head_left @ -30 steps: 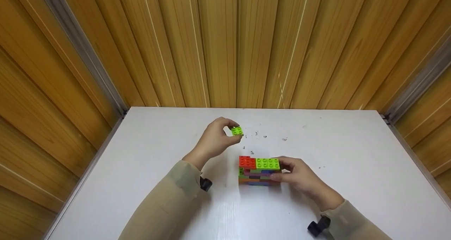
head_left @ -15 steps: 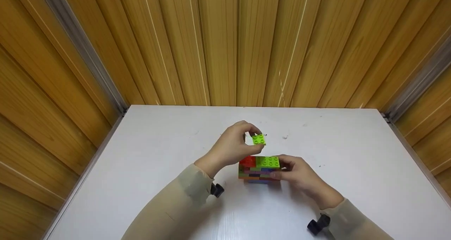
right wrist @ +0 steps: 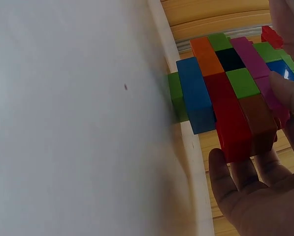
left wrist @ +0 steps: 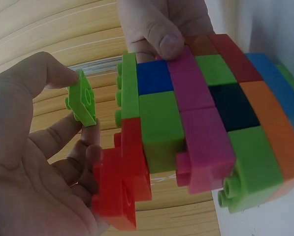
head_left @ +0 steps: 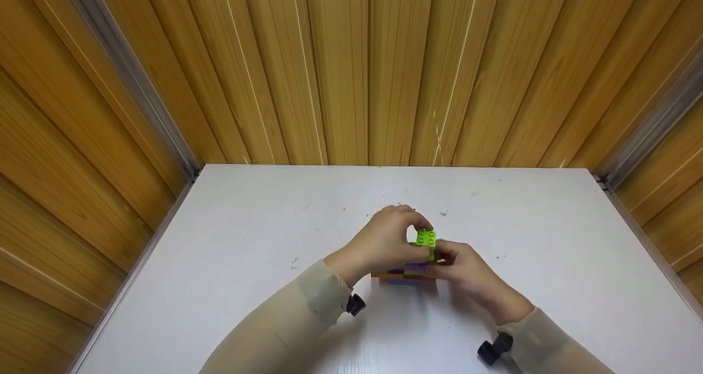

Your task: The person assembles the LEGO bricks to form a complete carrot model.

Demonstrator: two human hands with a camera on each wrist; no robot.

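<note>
Now your left hand (head_left: 384, 239) pinches a small lime-green square plastic brick (head_left: 425, 238) between thumb and fingertips, just above the top of the multicoloured stack of plastic bricks (head_left: 405, 272), not yet seated. Your right hand (head_left: 464, 269) grips the stack's side, fingers curled round it. Stack stands on the white table (head_left: 247, 242), near centre.

The left hand (head_left: 387, 239) reaches in from the lower left, sleeve to the wrist, thumb and fingers (left wrist: 53, 73) curled in a pinch. The right hand (head_left: 467, 272) comes from the lower right (sleeved too), its thumb (left wrist: 164, 37) and curled fingers clamping from opposite sides.
</note>
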